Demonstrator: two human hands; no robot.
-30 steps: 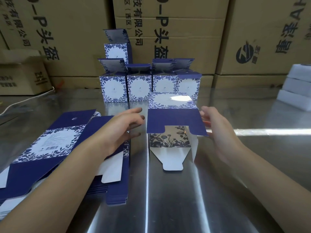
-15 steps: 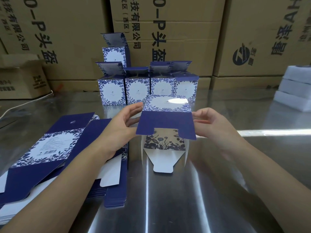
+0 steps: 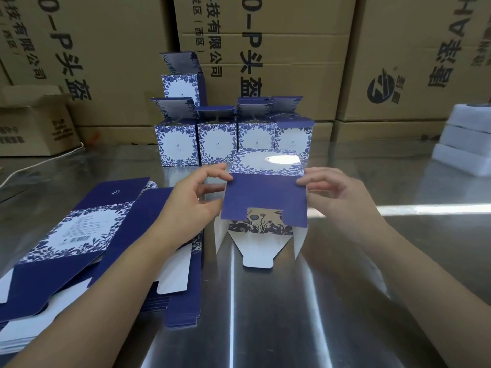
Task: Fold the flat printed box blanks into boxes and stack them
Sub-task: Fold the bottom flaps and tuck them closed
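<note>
Between both hands (image 3: pixel 191 205), half-folded box (image 3: pixel 264 197)

Both forearms are bare from the bottom edge of the view up to the wrists, with no sleeves showing. The left hand (image 3: pixel 191 205) and right hand (image 3: pixel 337 197) are ungloved, with short, plain, unpainted nails on the fingers (image 3: pixel 316 173).
</note>
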